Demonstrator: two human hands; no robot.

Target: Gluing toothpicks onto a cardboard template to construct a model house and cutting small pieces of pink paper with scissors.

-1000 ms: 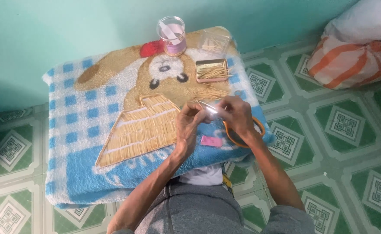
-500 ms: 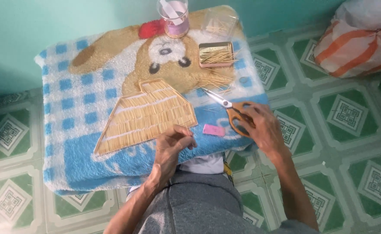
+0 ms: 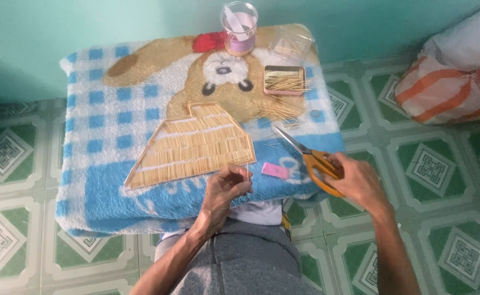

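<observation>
A thin toothpick (image 3: 248, 170) is pinched upright between the fingertips of the left hand (image 3: 228, 187), just beside the lower right corner of a flat toothpick panel (image 3: 193, 145) laid on a blue checked blanket (image 3: 95, 164) with a dog picture. Orange-handled scissors (image 3: 311, 158) are gripped by the right hand (image 3: 357, 180), blades parted. A pink eraser (image 3: 275, 170) lies between the hands. Further back, a tin of toothpicks (image 3: 283, 80) and a clear cup (image 3: 240, 27) are seen. Green patterned floor tiles (image 3: 10, 158) and a teal wall (image 3: 87, 22) surround the surface.

Blue checked blanket (image 3: 103, 109) carries stick panel (image 3: 193, 145), stick tin (image 3: 284, 81), cup (image 3: 239, 27).
</observation>
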